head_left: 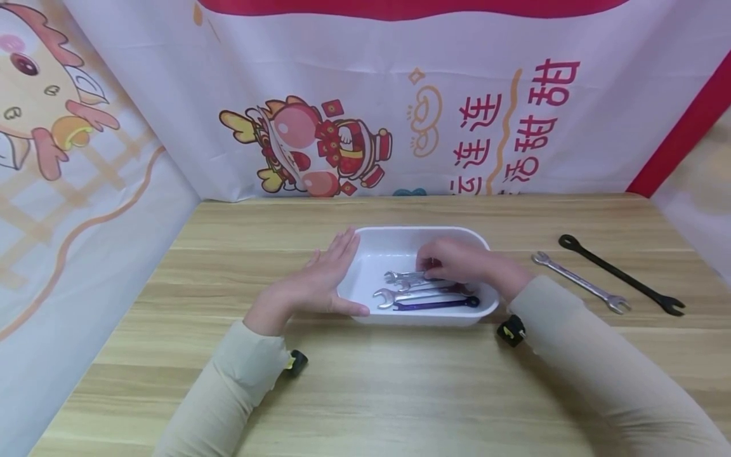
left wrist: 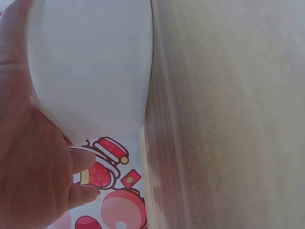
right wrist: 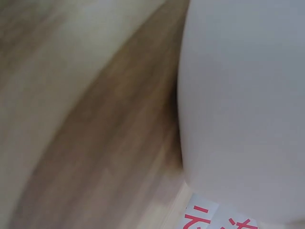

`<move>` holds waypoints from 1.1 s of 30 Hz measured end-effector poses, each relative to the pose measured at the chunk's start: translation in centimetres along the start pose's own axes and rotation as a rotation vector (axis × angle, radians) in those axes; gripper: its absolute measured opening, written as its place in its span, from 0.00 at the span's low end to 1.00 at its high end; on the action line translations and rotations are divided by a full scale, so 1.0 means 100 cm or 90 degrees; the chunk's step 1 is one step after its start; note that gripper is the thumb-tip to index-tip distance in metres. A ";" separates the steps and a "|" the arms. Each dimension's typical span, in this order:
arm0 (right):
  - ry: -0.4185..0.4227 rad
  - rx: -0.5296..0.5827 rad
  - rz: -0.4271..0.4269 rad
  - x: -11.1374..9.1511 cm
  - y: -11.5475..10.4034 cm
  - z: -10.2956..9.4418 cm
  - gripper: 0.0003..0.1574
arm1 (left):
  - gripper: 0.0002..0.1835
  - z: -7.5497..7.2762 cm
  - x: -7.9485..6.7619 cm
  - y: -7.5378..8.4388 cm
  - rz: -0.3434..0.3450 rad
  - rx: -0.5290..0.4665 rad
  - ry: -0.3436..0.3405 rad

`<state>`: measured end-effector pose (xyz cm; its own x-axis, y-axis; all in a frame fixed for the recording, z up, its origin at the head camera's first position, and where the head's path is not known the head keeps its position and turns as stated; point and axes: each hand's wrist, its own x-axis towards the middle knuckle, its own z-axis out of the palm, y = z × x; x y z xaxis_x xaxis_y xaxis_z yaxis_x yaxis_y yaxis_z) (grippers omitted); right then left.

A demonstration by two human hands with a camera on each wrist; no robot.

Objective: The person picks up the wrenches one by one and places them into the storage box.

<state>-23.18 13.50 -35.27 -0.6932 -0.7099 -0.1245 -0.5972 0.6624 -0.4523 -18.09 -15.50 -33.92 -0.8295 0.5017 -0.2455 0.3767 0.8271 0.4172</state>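
Observation:
A white plastic tray point(head_left: 422, 321) holds several silver wrenches point(head_left: 388, 298) and one dark blue wrench point(head_left: 436, 304) along its front side. My left hand point(head_left: 321, 279) lies against the tray's left end, fingers extended toward the back corner and thumb at the front rim. The left wrist view has that hand point(left wrist: 33, 157) beside the tray's white outer wall point(left wrist: 90, 71). Reaching in over the right end, my right hand point(head_left: 457, 260) has its fingers bent down and pinches a small silver wrench point(head_left: 400, 277) at the back of the group. In the right wrist view the tray wall point(right wrist: 243, 95) hides this hand.
On the wooden table point(head_left: 365, 387), right of the tray, lie a silver open-end wrench point(head_left: 579, 281) and a longer black wrench point(head_left: 619, 273), both slanted. A printed cloth point(head_left: 354, 51) hangs behind the table's back edge, and another printed sheet point(head_left: 114, 190) borders the left side.

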 end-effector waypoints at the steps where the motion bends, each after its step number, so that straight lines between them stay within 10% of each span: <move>1: 0.001 0.000 0.001 0.000 0.000 0.000 0.07 | 0.72 0.000 0.000 0.000 0.001 0.001 0.000; 33: -0.006 -0.011 0.016 -0.007 0.000 -0.002 0.10 | 0.72 0.000 -0.002 0.003 -0.008 0.004 -0.003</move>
<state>-22.79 14.01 -35.06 -0.7044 -0.6951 -0.1436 -0.5866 0.6840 -0.4337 -17.79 -15.38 -33.72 -0.8323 0.4920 -0.2554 0.3684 0.8352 0.4085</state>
